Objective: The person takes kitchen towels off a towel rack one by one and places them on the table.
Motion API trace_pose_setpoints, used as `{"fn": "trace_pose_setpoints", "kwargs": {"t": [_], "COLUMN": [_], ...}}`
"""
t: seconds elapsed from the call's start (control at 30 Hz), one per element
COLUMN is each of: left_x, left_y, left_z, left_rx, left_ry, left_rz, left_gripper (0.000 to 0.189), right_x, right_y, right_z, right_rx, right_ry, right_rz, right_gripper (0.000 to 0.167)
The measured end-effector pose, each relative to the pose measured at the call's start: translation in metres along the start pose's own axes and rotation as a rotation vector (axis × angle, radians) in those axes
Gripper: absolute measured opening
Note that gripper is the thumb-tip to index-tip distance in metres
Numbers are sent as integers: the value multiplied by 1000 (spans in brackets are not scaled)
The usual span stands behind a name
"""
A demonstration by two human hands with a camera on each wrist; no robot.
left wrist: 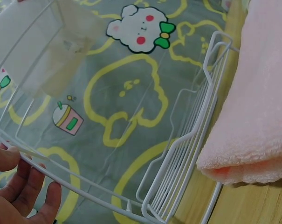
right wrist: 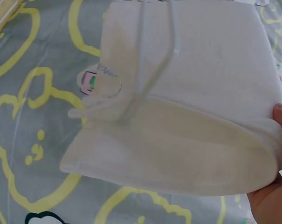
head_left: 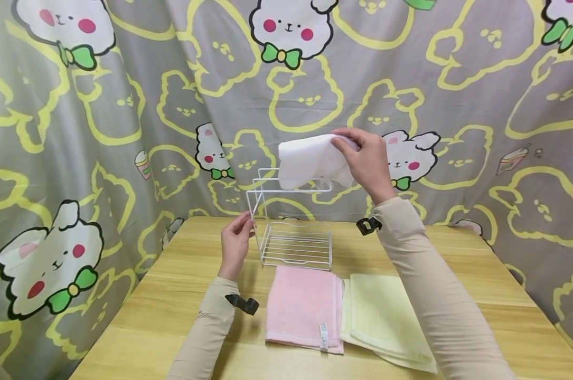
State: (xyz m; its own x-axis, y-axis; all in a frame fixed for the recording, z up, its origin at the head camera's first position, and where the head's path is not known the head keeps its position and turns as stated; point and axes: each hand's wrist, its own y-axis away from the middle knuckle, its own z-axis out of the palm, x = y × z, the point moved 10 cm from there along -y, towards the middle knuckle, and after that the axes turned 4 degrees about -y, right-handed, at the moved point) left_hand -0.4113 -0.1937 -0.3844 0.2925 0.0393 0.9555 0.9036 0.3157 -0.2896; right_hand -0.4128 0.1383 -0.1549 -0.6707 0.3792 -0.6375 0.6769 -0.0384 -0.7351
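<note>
A white wire rack [head_left: 267,191] stands on the table, with top bars on one side and a slatted base below. My left hand [head_left: 236,243] holds its left upright, fingers and thumb around the wire in the left wrist view. Up at the top bars, my right hand [head_left: 369,161] pinches the right end of a folded white towel [head_left: 307,155]. Some bars pass in front of the towel in the right wrist view; whether it rests on any bar I cannot tell. In front of the rack lie a folded pink towel [head_left: 302,306] and a folded pale yellow towel [head_left: 386,316].
The wooden table [head_left: 172,306] carries the rack near its back edge. Behind it hangs a grey patterned curtain [head_left: 248,111]. A small label [head_left: 324,336] shows on the pink towel, which lies close to the rack's base and beside the yellow one.
</note>
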Motion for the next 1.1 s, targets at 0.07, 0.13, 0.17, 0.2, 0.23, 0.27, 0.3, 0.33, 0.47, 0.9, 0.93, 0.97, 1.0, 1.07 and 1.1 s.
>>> {"fn": "trace_pose_setpoints", "kwargs": {"t": [0.07,0.13,0.17,0.2,0.23,0.27,0.3,0.33,0.47,0.9,0.93,0.97,1.0,1.07,1.1], "left_x": [-1,-2,-3,-3,-4,-4,-4,-4,-2,-1,0,0,1,0,0], "left_y": [1,1,1,1,1,1,1,1,2,1,1,1,1,1,1], "left_z": [-1,-1,-1,-1,-1,-1,-1,-1,-2,1,2,2,2,1,1], "left_rx": [5,6,6,5,6,6,7,8,16,9,9,9,10,14,17], "left_ry": [8,10,11,12,14,14,15,15,13,-22,-19,-16,-13,0,3], "left_rz": [-7,-15,-18,-22,-24,-25,-25,-26,-23,-8,-8,-6,-5,-6,-8], "left_gripper": [30,30,30,30,30,30,30,30,29,31,30,31,30,31,31], "right_x": [-3,-8,-10,-12,-15,-17,-19,-20,-24,-40,-41,-42,-42,-40,-39], "right_y": [1,2,2,3,4,5,6,7,15,46,47,49,50,53,54], "right_z": [-6,-12,-15,-18,-21,-24,-27,-29,-37,-71,-74,-77,-79,-83,-86], "right_rx": [13,29,36,43,51,60,66,71,88,200,208,215,220,227,231], "right_ry": [-4,-7,-6,-11,-15,-17,-22,-25,-34,-56,-58,-60,-66,-77,-85], "right_rz": [-2,-7,-10,-19,-25,-32,-36,-39,-33,-104,-102,-99,-97,-86,-78], "right_gripper": [22,22,22,21,21,21,20,20,21,17,17,17,18,18,18]}}
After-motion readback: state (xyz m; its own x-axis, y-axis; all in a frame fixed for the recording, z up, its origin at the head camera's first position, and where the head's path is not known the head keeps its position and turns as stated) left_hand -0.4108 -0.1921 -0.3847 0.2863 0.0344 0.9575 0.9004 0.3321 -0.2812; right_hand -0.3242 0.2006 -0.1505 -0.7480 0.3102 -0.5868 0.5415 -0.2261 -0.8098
